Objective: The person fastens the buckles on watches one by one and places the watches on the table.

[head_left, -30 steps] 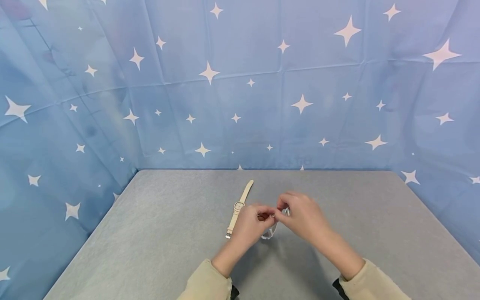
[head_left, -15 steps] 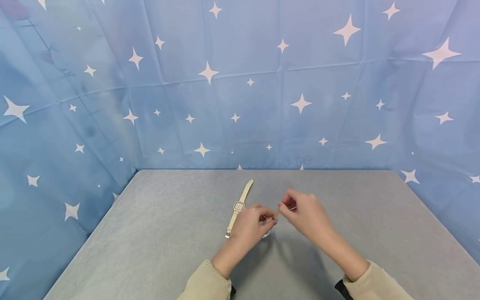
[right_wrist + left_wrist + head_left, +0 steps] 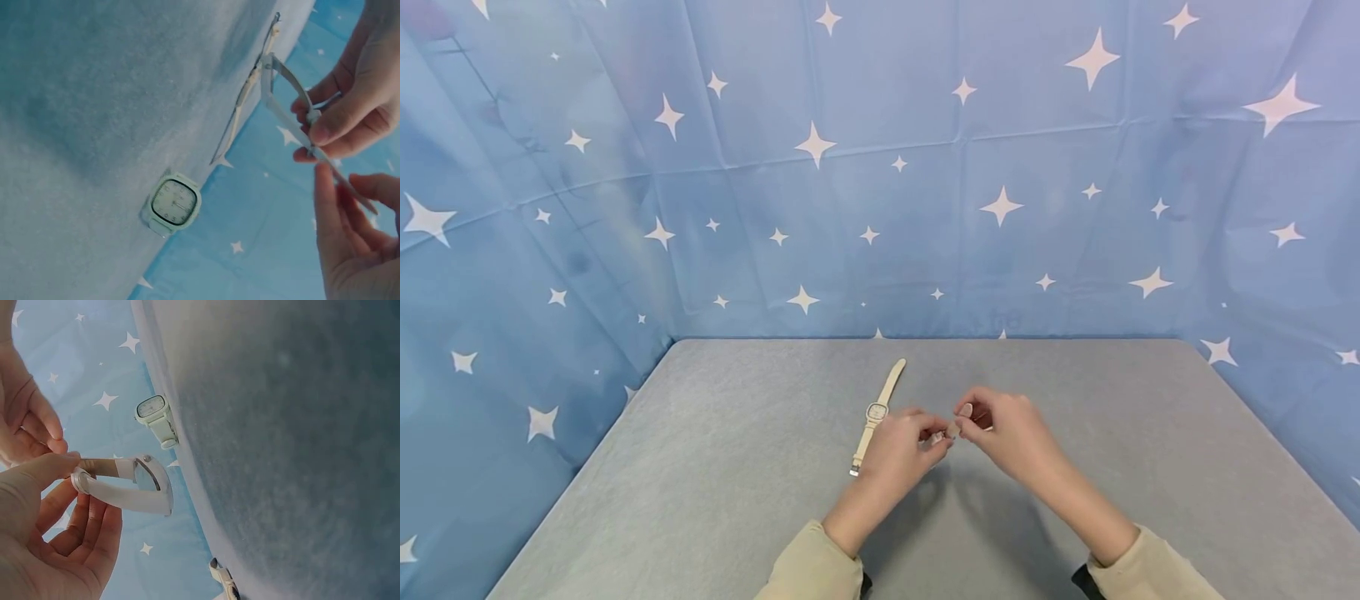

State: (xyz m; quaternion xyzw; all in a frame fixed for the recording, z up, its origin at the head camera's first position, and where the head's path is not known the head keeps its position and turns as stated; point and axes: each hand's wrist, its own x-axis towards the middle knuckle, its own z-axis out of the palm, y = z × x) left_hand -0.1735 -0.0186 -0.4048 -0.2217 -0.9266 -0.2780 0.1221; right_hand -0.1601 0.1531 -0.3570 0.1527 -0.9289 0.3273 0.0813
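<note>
A white wristwatch [image 3: 134, 499] is held in the air, its strap bent into a loop and its case [image 3: 267, 78] hanging at the far end. My left hand [image 3: 901, 446] pinches it at the buckle, thumb on top and the other fingers curled beneath. The loose strap end [image 3: 350, 186] passes through the buckle area and runs to my right hand [image 3: 1011, 429], whose thumb and fingertips close about it. In the head view both hands cover most of this watch. A cream wristwatch [image 3: 876, 412] lies flat just left of my left hand.
A pale green wristwatch [image 3: 175, 203] with a squarish dial rests on the grey table [image 3: 715, 467]. Blue cloth with white stars [image 3: 880, 192] hangs along the table's back and sides.
My right hand drew slightly away from the left, then came back down to the strap end. The left hand kept its grip, and the watch case slipped from sight beneath it in the head view.
</note>
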